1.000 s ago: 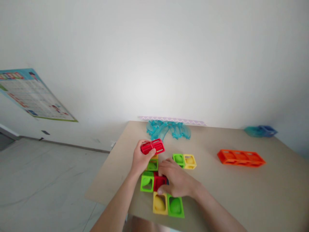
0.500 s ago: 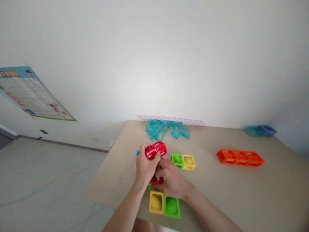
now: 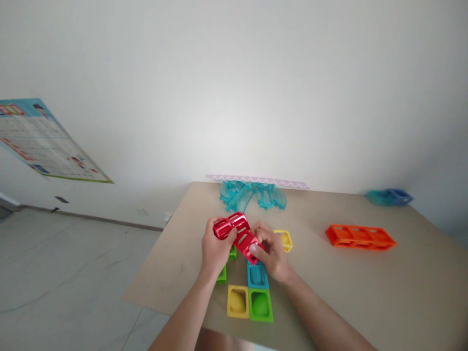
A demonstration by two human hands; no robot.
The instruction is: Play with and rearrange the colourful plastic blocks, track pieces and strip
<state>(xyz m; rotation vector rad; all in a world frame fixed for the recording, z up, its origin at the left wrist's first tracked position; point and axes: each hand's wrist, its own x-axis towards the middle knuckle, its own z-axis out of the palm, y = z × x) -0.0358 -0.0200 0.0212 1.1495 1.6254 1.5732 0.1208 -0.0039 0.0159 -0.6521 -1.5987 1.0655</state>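
My left hand (image 3: 215, 251) is closed around a red open-frame block (image 3: 234, 223) above the table. In my right hand (image 3: 275, 257) a second red block (image 3: 245, 242) is pinched between thumb and fingers. The two red pieces meet at an angle; whether they are locked together I cannot tell. Just below the hands, a blue block (image 3: 258, 276) lies against a green block (image 3: 261, 305), which has a yellow block (image 3: 238, 302) at its left. Near my left wrist another green block (image 3: 222, 275) is partly hidden. A yellow block (image 3: 287, 241) shows beyond my right hand.
An orange row of joined blocks (image 3: 360, 237) lies on the table (image 3: 310, 302) to the right. Clear teal pieces (image 3: 252, 196) rest by the wall, and a dark blue block (image 3: 399, 197) with a teal piece stands at the far right. The table's left edge borders open floor.
My right hand has lifted a red block from the table and brought it against the red one in my left hand. The blue block beneath has come into view.
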